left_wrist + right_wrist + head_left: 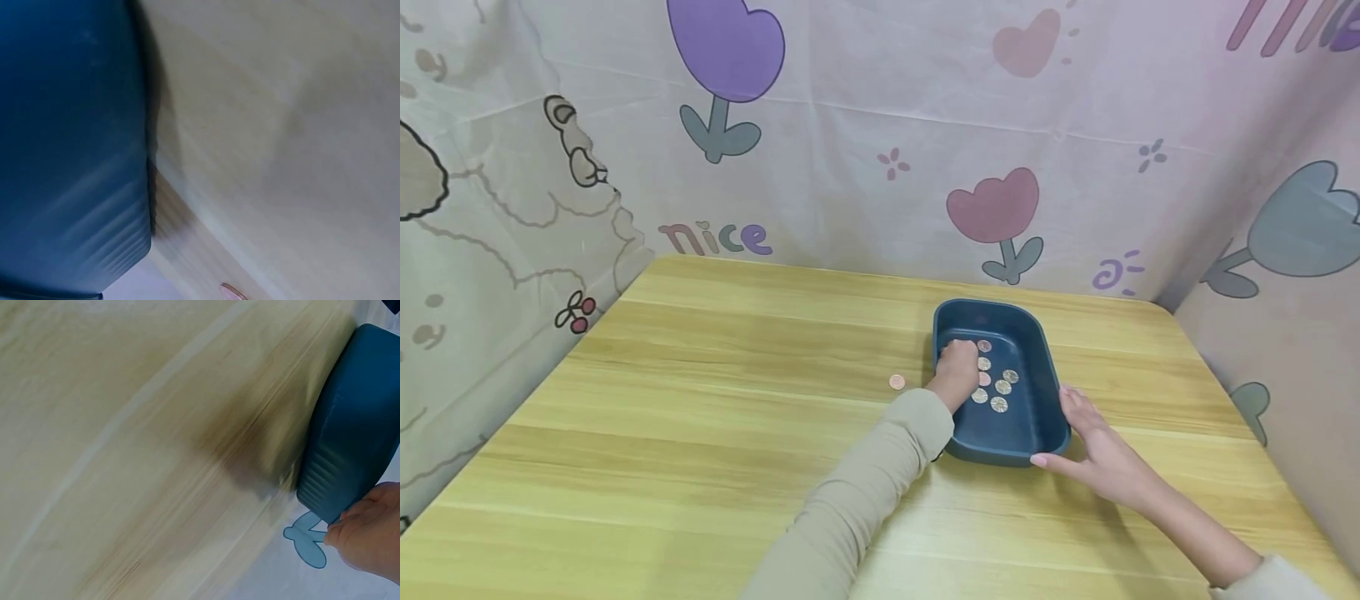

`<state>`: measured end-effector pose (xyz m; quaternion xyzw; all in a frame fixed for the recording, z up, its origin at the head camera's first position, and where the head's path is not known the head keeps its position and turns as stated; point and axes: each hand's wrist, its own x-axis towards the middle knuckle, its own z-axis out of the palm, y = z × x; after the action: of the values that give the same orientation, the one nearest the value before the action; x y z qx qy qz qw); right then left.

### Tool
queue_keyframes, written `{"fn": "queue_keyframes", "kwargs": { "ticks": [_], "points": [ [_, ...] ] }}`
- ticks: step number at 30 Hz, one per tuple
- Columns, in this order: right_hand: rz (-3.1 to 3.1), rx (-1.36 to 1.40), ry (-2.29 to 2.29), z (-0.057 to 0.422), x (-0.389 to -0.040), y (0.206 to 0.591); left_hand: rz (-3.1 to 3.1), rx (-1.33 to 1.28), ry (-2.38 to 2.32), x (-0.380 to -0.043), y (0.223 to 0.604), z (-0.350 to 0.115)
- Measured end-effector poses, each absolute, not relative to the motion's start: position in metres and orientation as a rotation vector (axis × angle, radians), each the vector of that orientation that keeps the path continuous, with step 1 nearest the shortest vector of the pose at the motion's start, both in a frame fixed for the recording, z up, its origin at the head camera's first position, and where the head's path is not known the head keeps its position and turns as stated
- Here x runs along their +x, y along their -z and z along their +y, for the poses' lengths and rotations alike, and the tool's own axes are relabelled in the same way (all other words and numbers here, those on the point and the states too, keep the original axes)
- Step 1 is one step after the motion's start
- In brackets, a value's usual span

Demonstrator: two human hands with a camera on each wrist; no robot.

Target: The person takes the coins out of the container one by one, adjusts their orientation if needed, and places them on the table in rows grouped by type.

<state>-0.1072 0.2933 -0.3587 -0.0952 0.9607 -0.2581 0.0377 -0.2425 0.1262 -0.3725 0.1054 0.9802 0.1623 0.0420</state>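
Note:
A dark blue rectangular tray (1000,437) stands on the table, with several gold and copper coins (1003,387) lying flat on its floor. My left hand (958,367) reaches over the left rim into the tray, beside the coins. Its fingers are bent downward, and the fingertips are hidden, so I cannot tell whether they pinch a coin. At the tray's near right corner, my right hand (1097,446) holds the outside, fingers along the right wall and thumb at the near wall. One copper coin (897,382) lies on the table left of the tray.
The wood-grain table (700,417) stretches to the left and in front of the tray. Behind it and at both sides hangs a pale printed cloth (850,108) with flowers and lettering. The left wrist view shows the tray's ribbed outer wall (81,156) close up.

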Motion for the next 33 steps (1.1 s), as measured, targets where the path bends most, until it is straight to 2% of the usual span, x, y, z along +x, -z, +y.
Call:
{"fn": "queue_keyframes", "kwargs": {
  "ticks": [14,33],
  "points": [
    [2.949,-0.267,0.761,0.2940,-0.1089,0.3572,3.036,0.448,-0.208,-0.2414,0.3737,0.1270],
    [2.968,-0.302,0.734,0.2948,-0.1087,0.3570,2.909,0.542,-0.266,-0.2364,0.3646,0.1226]
  ]
}}
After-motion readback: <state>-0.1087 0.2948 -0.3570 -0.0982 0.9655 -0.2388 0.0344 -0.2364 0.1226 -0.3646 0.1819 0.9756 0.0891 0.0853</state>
